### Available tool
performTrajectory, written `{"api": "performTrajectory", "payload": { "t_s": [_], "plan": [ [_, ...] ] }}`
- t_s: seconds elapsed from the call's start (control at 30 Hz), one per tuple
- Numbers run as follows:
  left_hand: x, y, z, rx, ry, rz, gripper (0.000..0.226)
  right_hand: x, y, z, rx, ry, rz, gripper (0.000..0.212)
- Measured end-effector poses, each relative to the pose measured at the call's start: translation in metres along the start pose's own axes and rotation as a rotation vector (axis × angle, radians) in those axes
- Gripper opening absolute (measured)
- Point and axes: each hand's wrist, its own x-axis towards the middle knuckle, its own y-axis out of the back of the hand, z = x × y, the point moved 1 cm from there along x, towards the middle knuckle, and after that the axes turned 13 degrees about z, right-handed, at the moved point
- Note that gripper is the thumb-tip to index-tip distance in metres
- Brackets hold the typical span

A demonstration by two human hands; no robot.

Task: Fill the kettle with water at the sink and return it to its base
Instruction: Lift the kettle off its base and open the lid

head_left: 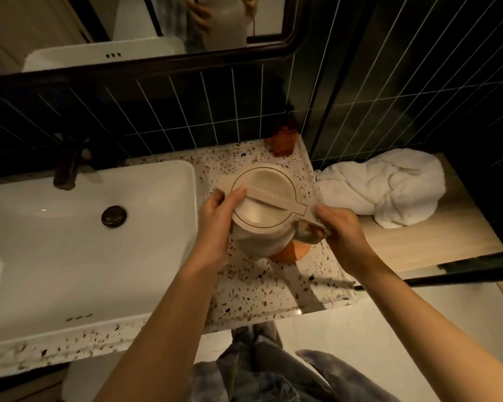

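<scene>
A cream kettle (263,198) with its lid closed stands on the speckled counter (262,282), right of the white sink (79,236). An orange base (288,253) shows under its lower right side. My left hand (218,224) wraps the kettle's left wall, thumb on the lid rim. My right hand (340,230) grips the handle on the kettle's right side. A dark faucet (67,166) rises behind the sink, with the round drain (114,216) in the basin.
A crumpled white towel (386,187) lies on a wooden ledge to the right. An amber bottle (283,140) stands at the counter's back corner. Dark tiled wall and a mirror are behind; a black bar (447,275) crosses at right.
</scene>
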Motion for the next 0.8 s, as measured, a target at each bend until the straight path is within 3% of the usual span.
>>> {"api": "performTrajectory", "payload": {
  "t_s": [0.1,0.2,0.27,0.37,0.5,0.6,0.73,0.8],
  "plan": [
    [-0.010,0.022,0.011,-0.029,-0.036,0.065,0.024,-0.006,-0.018,-0.003,-0.019,0.018,-0.054,0.084],
    [-0.018,0.045,0.017,-0.059,-0.044,0.097,0.031,-0.013,-0.039,0.000,-0.079,0.031,-0.038,0.047],
    [-0.023,0.062,0.019,-0.095,-0.044,0.107,0.032,-0.020,-0.054,0.001,-0.069,0.036,-0.054,0.037],
    [-0.025,0.090,0.021,-0.119,-0.027,0.141,0.032,-0.028,-0.077,0.010,-0.100,0.056,-0.119,0.051],
    [-0.026,0.130,0.022,-0.103,-0.003,0.158,0.029,-0.043,-0.106,0.029,-0.140,0.017,-0.156,0.037],
    [-0.025,0.159,0.024,-0.061,0.006,0.126,0.023,-0.058,-0.127,0.043,-0.135,0.009,-0.152,0.037],
    [-0.020,0.187,0.023,0.000,0.044,0.083,0.013,-0.077,-0.145,0.061,-0.119,0.021,-0.067,0.062],
    [-0.017,0.195,0.020,0.014,0.052,0.045,0.021,-0.087,-0.151,0.068,-0.111,0.016,-0.012,0.066]
  ]
}}
